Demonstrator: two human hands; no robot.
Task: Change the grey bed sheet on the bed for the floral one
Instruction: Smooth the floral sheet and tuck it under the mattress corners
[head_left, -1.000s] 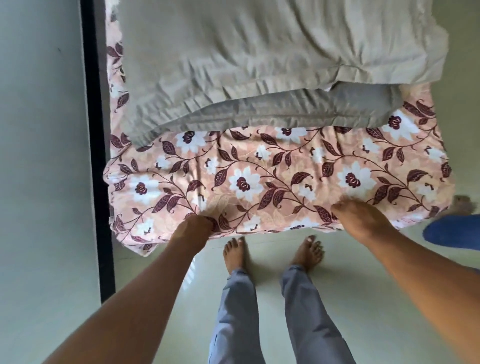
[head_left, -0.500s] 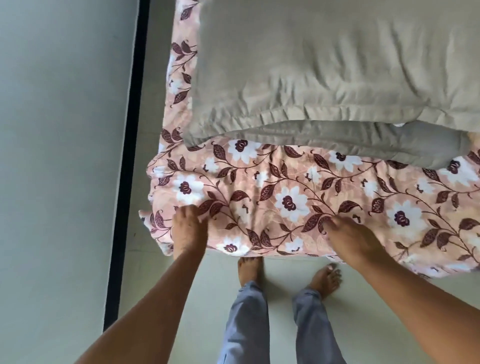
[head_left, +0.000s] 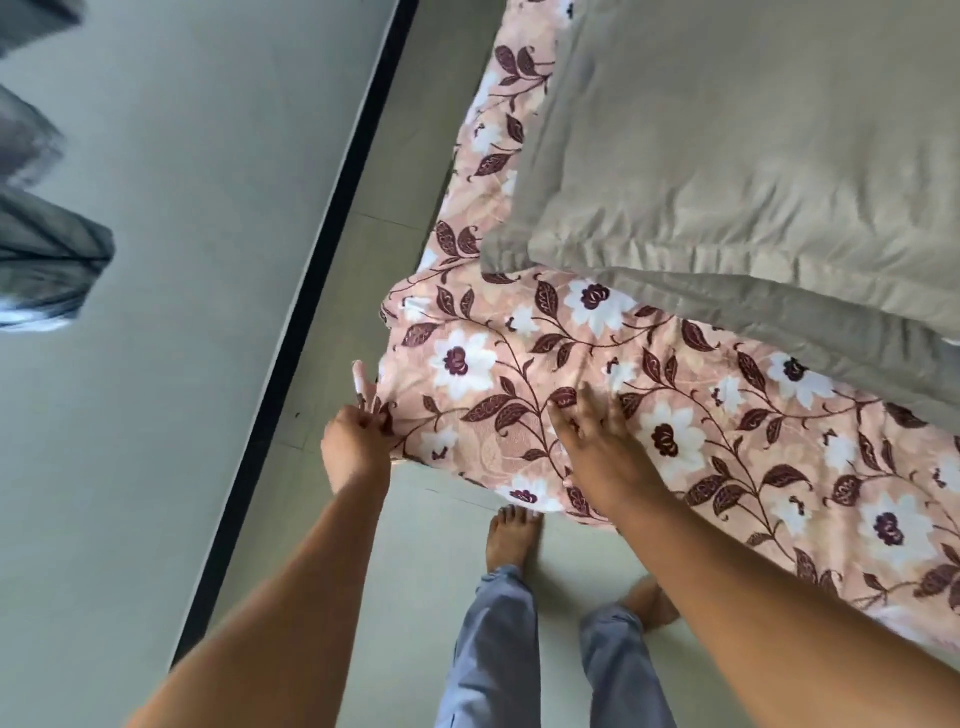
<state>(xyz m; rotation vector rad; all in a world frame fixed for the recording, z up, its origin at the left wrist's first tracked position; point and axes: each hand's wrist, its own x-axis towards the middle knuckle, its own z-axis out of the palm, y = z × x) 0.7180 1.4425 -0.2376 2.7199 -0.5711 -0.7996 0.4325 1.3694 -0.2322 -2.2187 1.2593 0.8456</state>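
The pink floral sheet (head_left: 701, 415) covers the end of the bed in front of me. My left hand (head_left: 356, 441) pinches the sheet's corner at the bed's left end, where the fabric bunches up. To its right, my right hand (head_left: 597, 441) lies flat on the sheet near the front edge, fingers spread and pressing down. Two grey pillows (head_left: 727, 156) are stacked on the sheet behind my hands. The grey bed sheet cannot be made out for sure.
A grey wall (head_left: 156, 260) with a black skirting strip (head_left: 322, 286) runs close along the bed's left side. Dark grey cloth (head_left: 47, 260) hangs at the far left. My bare feet (head_left: 511, 535) stand on the pale tiled floor by the bed edge.
The view has swung left toward the bed's corner. My left hand went from resting flat on the sheet to pinching its corner. My right hand slid left along the edge, still flat.
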